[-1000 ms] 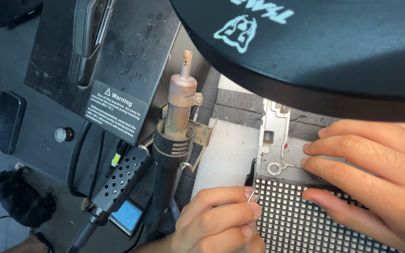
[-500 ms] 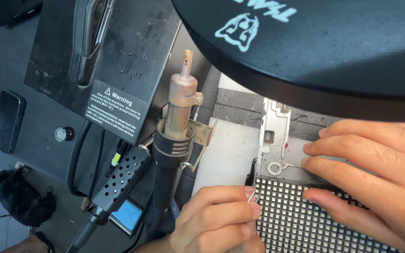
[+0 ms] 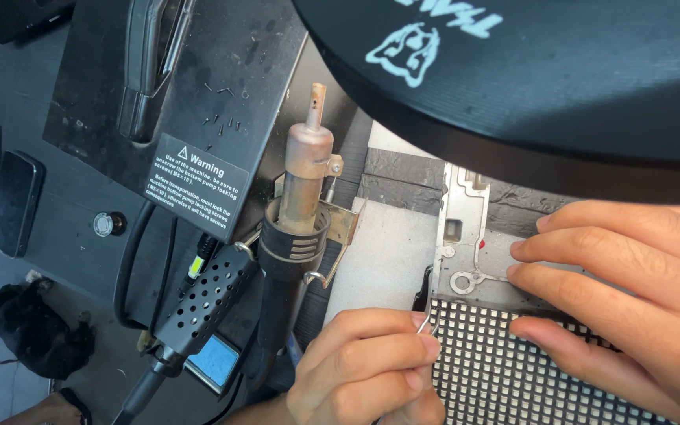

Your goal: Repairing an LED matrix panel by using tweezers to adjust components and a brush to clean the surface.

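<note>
My left hand (image 3: 364, 366) pinches thin metal tweezers (image 3: 421, 323), their tip at the upper left corner of a black grid panel of small white dots (image 3: 505, 378). My right hand (image 3: 615, 299) lies flat with fingers spread, pressing on the grid panel and on the grey metal frame (image 3: 466, 252) above it. A black cap brim (image 3: 529, 71) hides the upper right of the view.
A hot-air tool (image 3: 301, 205) stands in its metal holder left of the panel. Left of that sit a black station box with a warning label (image 3: 190, 110), a perforated black stand with a blue sponge (image 3: 210, 358), cables, and a dark phone (image 3: 13, 201).
</note>
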